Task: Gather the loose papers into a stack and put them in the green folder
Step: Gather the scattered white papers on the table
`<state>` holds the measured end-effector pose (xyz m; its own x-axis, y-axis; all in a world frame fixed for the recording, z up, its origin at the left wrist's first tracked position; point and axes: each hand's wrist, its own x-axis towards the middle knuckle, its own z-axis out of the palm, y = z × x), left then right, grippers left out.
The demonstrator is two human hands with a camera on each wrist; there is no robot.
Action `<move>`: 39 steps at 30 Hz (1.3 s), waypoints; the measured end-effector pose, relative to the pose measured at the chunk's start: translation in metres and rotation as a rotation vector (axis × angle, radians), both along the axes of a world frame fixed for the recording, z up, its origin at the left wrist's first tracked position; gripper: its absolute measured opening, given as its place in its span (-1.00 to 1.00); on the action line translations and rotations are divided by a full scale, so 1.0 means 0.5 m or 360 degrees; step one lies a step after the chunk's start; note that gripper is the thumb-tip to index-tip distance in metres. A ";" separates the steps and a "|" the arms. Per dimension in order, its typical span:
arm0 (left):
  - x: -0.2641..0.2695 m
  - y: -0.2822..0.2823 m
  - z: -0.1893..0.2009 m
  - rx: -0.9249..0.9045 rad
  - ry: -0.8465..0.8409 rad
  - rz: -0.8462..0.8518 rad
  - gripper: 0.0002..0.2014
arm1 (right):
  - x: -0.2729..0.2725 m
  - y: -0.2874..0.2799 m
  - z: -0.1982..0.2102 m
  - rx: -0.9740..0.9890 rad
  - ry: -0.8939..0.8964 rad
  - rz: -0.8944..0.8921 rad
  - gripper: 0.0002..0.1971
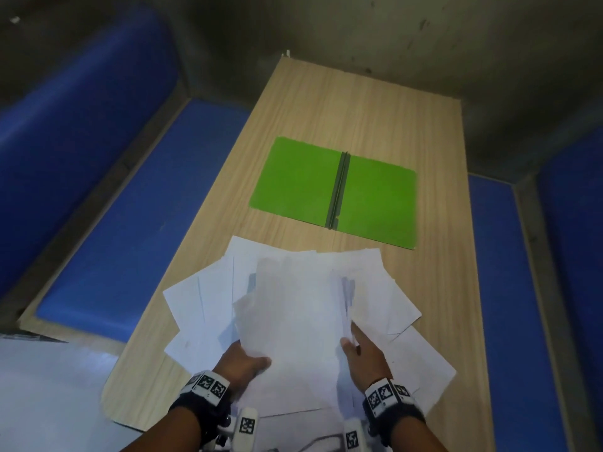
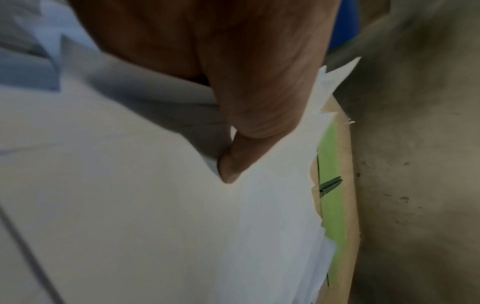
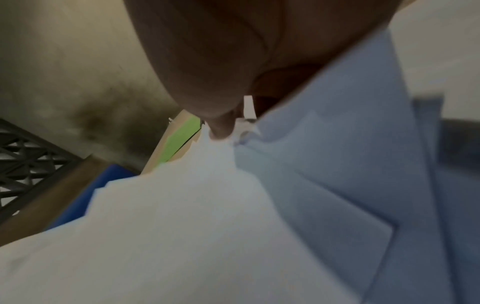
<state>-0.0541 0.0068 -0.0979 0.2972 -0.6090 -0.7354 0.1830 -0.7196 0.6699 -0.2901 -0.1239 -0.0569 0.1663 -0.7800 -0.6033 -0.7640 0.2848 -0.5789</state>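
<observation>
Gripping papers [image 1: 303, 308] between both thumbs, fingers (underneath).

I see a long, light wood-grain laminate table [image 1: 359, 102] bearing two things. A flat green card folder [image 1: 293, 181], opened with its dark spine up, lies mid-table; a fanned heap of loose white paper sheets [image 1: 293, 305] lies nearer me, apart from it.

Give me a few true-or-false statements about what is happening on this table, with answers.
1. The flat green folder lies open on the long wooden table. True.
2. The loose white paper sheets are already inside the folder. False: they are fanned out nearer the person, apart from it.
3. Both the left hand and the right hand hold sheets. True.
4. The papers form a squared stack. False: their corners splay unevenly.
</observation>
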 end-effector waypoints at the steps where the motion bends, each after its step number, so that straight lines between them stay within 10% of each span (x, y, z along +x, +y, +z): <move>1: 0.009 0.002 0.004 -0.0037 -0.0038 0.0016 -0.50 | -0.007 -0.007 0.002 -0.0047 -0.0004 -0.0086 -0.54; 6: 0.116 0.027 0.053 -0.0259 -0.0311 0.0259 -0.58 | -0.046 -0.038 -0.010 -0.0352 0.0077 -0.0132 -0.56; 11: 0.254 0.100 0.071 -0.0281 -0.0330 0.0634 -0.40 | -0.013 -0.048 0.001 -0.0285 0.0517 0.0861 -0.18; 16: 0.336 0.173 0.079 -0.0126 -0.0376 0.0858 -0.36 | 0.040 -0.047 -0.011 -0.0380 0.0758 0.1251 -0.05; 24: 0.340 0.240 0.071 0.0207 -0.0480 0.0850 -0.26 | 0.153 -0.057 0.002 -0.0255 0.0481 0.0468 -0.60; 28: 0.304 0.240 0.030 0.0263 -0.0624 0.0732 -0.09 | 0.194 -0.049 -0.010 -0.0140 0.0497 0.0355 -0.38; 33: 0.247 0.215 0.026 0.0244 -0.0504 0.0712 -0.36 | 0.227 -0.047 -0.029 0.0185 0.0243 0.0134 -0.10; 39: 0.248 0.208 0.029 0.0210 -0.0484 0.0725 -0.45 | 0.220 -0.058 -0.034 0.0339 0.0021 0.0378 -0.50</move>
<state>0.0698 0.1106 -0.0833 0.7192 -0.2784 -0.6365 0.3073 -0.6942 0.6509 -0.1803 -0.1527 -0.0738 0.3198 -0.5763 -0.7521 -0.8308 0.2110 -0.5150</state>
